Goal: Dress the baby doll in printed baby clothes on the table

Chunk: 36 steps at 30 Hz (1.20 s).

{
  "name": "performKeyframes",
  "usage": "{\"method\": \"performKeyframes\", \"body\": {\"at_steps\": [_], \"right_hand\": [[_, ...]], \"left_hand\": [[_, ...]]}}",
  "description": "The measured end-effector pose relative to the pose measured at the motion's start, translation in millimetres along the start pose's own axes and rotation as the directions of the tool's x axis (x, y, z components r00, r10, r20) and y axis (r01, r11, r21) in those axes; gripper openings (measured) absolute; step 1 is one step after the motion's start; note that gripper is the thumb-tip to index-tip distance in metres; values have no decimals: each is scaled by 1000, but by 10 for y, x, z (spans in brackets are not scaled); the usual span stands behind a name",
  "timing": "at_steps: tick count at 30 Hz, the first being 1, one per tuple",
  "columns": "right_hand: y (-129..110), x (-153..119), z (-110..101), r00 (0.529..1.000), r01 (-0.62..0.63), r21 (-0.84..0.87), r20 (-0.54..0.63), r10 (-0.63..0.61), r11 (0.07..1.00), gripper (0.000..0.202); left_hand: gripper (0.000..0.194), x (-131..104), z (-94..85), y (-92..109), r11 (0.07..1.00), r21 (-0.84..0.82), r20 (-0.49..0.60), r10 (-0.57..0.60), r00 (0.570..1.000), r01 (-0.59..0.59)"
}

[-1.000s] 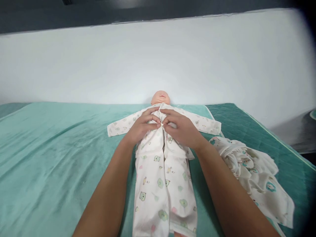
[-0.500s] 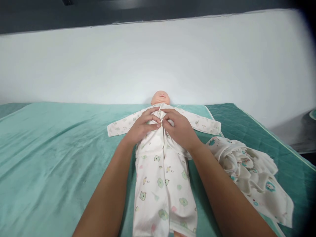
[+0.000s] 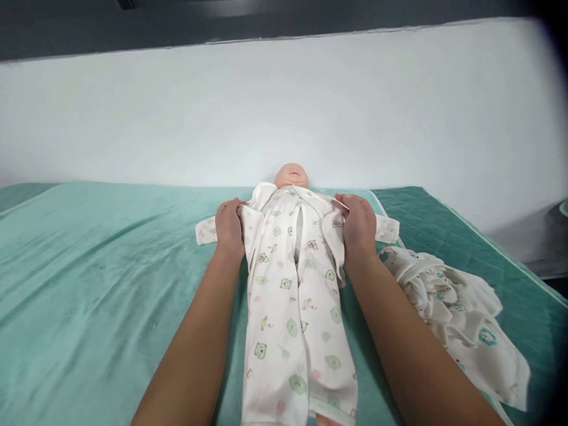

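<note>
Two front panels of the doll's (image 3: 291,176) top (image 3: 252,228) opened, fingers of left hand (image 3: 229,228) and right hand (image 3: 360,226) clamped on their edges; sleeves (image 3: 387,229) outspread.

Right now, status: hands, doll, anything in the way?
Left hand and right hand holding opened top's flaps. Doll face-up between. Bunched cloth off to the right, not touching doll.

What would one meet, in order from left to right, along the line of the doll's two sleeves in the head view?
The cuff of one sleeve → the left hand → the front of the printed clothes → the right hand → the cuff of the other sleeve.
</note>
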State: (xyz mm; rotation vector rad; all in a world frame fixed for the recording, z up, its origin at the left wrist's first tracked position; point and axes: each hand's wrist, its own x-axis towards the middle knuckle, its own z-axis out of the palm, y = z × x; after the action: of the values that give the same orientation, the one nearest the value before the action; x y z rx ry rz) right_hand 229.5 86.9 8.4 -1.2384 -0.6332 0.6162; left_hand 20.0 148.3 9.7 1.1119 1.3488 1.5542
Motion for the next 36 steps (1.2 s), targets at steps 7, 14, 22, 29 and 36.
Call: {"method": "performKeyframes", "body": {"at_steps": [7,14,22,29,36], "right_hand": [[73,0,58,931,239,-153,318,-181,959,34],[113,34,29,946,199,-205,296,-133,958,24],[241,374,-223,975,45,-80,-215,-61,996,20],[129,208,-212,751,557,-664,148,-644,498,36],[385,283,-162,798,601,-611,490,-349,516,38]], "left_hand": [[34,-45,40,4,904,389,199,105,974,-177],[17,-54,21,-7,970,220,144,74,987,-105],[22,212,-221,-120,987,96,-277,147,949,-125],[26,78,-196,-20,749,475,-87,562,822,-462],[36,135,-119,-145,493,556,536,402,742,-669]]}}
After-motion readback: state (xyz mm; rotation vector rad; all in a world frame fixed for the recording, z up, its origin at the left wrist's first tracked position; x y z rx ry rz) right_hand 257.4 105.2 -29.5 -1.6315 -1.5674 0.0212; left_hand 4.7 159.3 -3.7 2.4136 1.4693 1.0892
